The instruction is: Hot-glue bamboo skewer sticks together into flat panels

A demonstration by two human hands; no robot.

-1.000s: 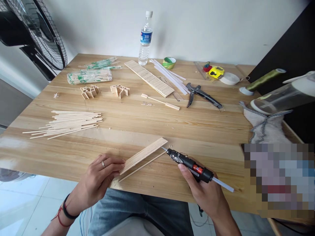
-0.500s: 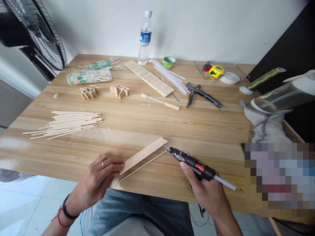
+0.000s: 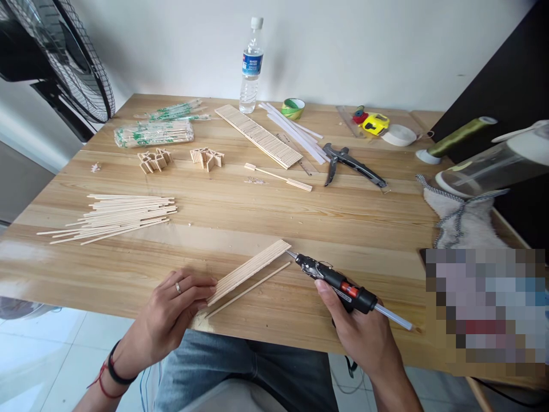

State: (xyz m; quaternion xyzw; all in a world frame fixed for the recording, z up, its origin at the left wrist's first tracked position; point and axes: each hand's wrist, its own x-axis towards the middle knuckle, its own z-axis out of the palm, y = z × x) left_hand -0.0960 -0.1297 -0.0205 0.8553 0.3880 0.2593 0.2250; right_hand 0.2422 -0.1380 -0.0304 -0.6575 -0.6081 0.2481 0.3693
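Observation:
My left hand [image 3: 171, 306] is closed on the near end of a flat panel of wooden sticks [image 3: 253, 270] laid side by side. In my right hand [image 3: 364, 335] is a black hot glue gun [image 3: 337, 283], with a clear glue stick [image 3: 393, 317] poking out of its back. The gun's metal nozzle is at the panel's far right corner; whether it touches cannot be made out. A single loose stick [image 3: 249, 290] lies just below the panel, roughly in line with it.
Loose sticks [image 3: 128, 214] are spread at left. Behind are star-shaped stick pieces [image 3: 207, 158], wrapped stick packs [image 3: 154, 133], a finished slatted strip [image 3: 259, 137], a water bottle [image 3: 251, 68], white glue sticks [image 3: 295, 133], a cutting tool [image 3: 354, 166] and a yellow tape measure [image 3: 376, 124]. A fan [image 3: 81, 57] stands left.
The glue gun has shifted very slightly to the right along the panel's end. My left hand and the panel stay nearly as they were; the whole view has moved a little.

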